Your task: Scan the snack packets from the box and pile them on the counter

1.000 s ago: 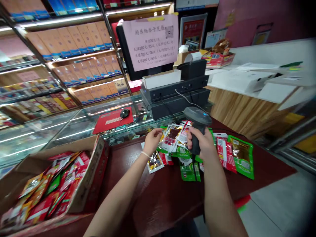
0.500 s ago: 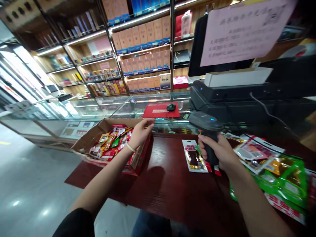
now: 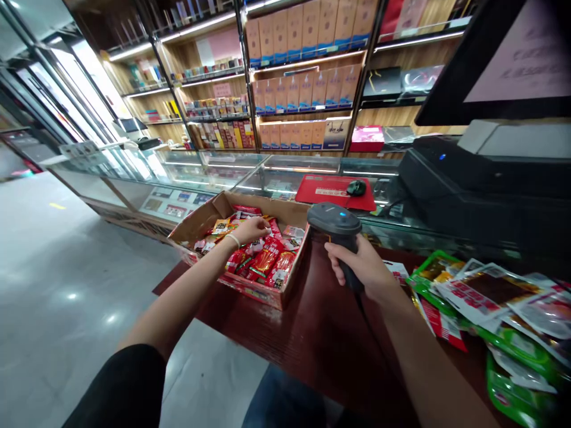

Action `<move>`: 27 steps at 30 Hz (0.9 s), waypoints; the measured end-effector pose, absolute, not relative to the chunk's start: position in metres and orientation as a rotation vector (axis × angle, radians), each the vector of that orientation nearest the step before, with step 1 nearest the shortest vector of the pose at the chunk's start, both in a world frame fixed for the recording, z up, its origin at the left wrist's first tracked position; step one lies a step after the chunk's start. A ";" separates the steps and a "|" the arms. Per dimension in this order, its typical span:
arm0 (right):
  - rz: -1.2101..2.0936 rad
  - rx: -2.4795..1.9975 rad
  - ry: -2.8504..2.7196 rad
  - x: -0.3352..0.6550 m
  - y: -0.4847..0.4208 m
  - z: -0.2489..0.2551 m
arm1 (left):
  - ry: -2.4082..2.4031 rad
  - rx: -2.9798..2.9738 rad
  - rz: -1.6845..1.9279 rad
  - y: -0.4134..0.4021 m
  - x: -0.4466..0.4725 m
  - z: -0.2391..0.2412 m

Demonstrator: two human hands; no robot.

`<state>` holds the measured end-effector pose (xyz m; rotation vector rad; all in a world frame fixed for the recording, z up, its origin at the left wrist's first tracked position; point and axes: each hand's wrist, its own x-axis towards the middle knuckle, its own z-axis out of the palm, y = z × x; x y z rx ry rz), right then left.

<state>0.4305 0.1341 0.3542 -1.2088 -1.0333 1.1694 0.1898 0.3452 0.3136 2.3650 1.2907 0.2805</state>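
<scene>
My right hand [image 3: 366, 270] is closed round the grip of a dark grey barcode scanner [image 3: 334, 221] with a blue light, held above the dark red counter [image 3: 312, 339]. My left hand [image 3: 250, 229] reaches into a cardboard box [image 3: 214, 209] full of red, orange and green snack packets [image 3: 267, 260]; its fingers curl down onto the packets, and what they hold, if anything, is hidden. A heap of green and red-white snack packets [image 3: 495, 297] lies on the counter to the right of the scanner.
A black till and printer [image 3: 473, 178] with a monitor [image 3: 504, 65] stand at the back right. A red mouse mat [image 3: 334, 191] with a black mouse [image 3: 355, 188] lies on the glass display case [image 3: 214, 172]. Shelves of boxed goods [image 3: 303, 89] fill the back wall. Grey floor lies left.
My view has swung left. My left hand left the packet heap, crossed to the cardboard box and now reaches down into it. My right hand still grips the scanner.
</scene>
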 end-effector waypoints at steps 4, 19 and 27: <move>1.170 -1.236 -1.062 0.425 0.136 0.351 | 1.306 2.456 -0.082 0.338 0.198 0.295; 1.126 -1.166 -0.975 0.450 0.116 0.367 | 1.408 2.294 0.482 0.335 0.191 0.312; 1.070 -1.166 -0.856 0.493 0.078 0.367 | 0.955 1.667 1.260 0.297 0.218 0.375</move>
